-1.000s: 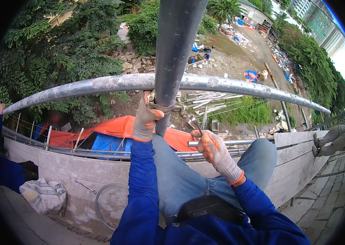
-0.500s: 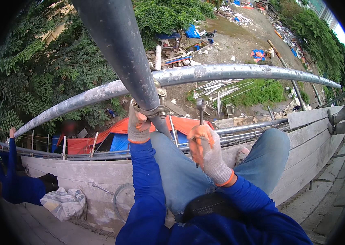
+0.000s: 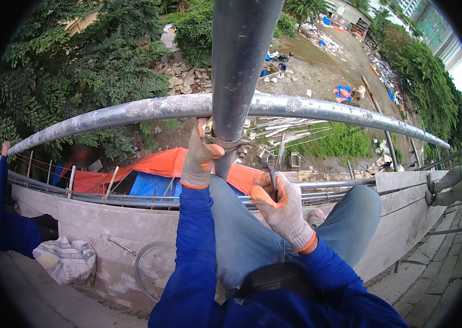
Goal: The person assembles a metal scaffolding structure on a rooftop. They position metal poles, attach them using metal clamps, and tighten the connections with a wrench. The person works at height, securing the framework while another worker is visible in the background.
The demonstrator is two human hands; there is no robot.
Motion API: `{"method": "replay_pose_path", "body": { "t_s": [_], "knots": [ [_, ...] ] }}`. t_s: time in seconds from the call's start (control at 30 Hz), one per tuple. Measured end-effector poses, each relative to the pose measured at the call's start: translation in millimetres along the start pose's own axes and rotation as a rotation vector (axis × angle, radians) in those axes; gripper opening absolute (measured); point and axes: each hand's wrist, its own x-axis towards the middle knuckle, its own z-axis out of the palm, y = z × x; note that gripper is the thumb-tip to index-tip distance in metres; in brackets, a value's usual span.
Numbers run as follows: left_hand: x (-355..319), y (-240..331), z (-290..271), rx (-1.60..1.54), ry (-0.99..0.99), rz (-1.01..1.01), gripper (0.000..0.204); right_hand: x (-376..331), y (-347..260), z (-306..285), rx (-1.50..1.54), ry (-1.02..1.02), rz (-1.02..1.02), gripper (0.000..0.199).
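Constr. site, high up: scaffold pipes (image 3: 132,112) w/ clamp (image 3: 225,139), concrete parapet (image 3: 110,218), debris below.

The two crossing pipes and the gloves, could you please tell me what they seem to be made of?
Upright pipe and horizontal pipe: apparently galvanised steel, dull grey with pale blotches and scuffs. Clamp joining them: metal too, darker. Gloves on the left hand and right hand: knitted fabric, probably cotton, off-white with orange cuffs and visible ribbing.
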Motion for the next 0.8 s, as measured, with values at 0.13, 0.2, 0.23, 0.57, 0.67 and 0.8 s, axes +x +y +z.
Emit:
{"method": "replay_pose_path", "body": {
  "t_s": [0.13,0.2,0.23,0.57,0.67,0.8],
  "knots": [
    [5,6,9,0.044,-0.030,0.037,0.079,51,-20,10,0.245,0.104,0.085,0.025],
    [3,8,10,0.080,-0.013,-0.015,0.083,52,-22,25,0.640,0.156,0.185,0.020],
    [3,10,11,0.101,-0.005,-0.034,0.085,53,-21,30,0.675,0.182,0.231,0.019],
    [5,28,29,0.058,-0.107,-0.006,0.090,41,-43,28,1.003,0.026,0.563,0.024],
    [3,26,32,0.131,-0.085,0.046,0.082,40,-32,29,0.672,0.175,0.469,0.026],
    [8,17,33,0.205,-0.079,0.149,0.080,43,-50,36,0.667,0.154,0.415,0.031]
  ]
}}
